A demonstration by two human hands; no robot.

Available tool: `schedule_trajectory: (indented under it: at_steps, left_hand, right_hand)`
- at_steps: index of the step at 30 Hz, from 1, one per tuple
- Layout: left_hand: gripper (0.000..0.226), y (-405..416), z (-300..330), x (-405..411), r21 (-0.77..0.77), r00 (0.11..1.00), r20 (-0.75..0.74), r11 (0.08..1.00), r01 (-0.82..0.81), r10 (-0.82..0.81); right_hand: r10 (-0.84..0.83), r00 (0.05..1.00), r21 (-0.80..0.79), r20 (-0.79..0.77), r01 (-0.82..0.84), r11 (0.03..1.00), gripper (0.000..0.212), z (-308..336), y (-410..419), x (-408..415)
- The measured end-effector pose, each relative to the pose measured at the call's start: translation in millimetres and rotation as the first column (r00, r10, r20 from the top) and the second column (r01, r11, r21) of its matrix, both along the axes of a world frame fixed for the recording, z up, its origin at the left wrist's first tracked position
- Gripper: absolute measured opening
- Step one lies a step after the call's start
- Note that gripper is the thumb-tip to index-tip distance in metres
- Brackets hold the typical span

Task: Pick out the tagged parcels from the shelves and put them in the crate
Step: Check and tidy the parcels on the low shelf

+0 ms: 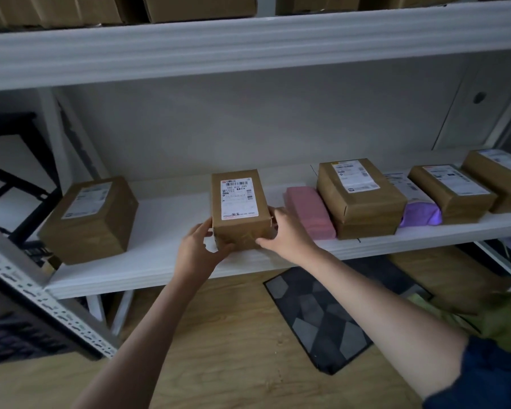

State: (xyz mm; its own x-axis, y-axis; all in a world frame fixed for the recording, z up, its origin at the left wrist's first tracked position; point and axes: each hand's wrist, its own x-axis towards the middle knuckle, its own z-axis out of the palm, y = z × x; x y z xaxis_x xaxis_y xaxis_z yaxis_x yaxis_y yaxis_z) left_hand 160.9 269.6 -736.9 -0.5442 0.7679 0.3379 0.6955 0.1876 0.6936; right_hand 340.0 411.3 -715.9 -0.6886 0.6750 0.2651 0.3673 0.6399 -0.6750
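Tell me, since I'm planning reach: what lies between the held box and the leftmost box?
Only bare white shelf between the held box and the leftmost box, per the head view.

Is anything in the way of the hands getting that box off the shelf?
No. Both the left hand and right hand already grip the box, and nothing visible sits in front of it on the shelf.

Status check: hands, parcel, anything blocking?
Left hand and right hand both grip the labelled box, still on the white shelf. Pink parcel close by on its right, not touching. Path toward the person clear.
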Motion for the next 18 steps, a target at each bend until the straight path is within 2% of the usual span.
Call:
schedule_trajectory:
  at_steps: [10,18]
  left_hand:
    - [0.055,0.5,-10.2,-23.4,0.023,0.998,0.057,0.999,-0.035,0.033]
    - [0.047,-19.2,-6.9,-51.3,-0.031,0.971,0.134,0.980,-0.196,0.198]
  right_hand:
    - [0.002,1.000,-0.008,0.021,-0.001,1.000,0.058,-10.3,3.1,-41.6]
    - [0.040,0.999,-0.002,0.024,-0.039,0.999,0.053,-10.2,-18.6,-84.7]
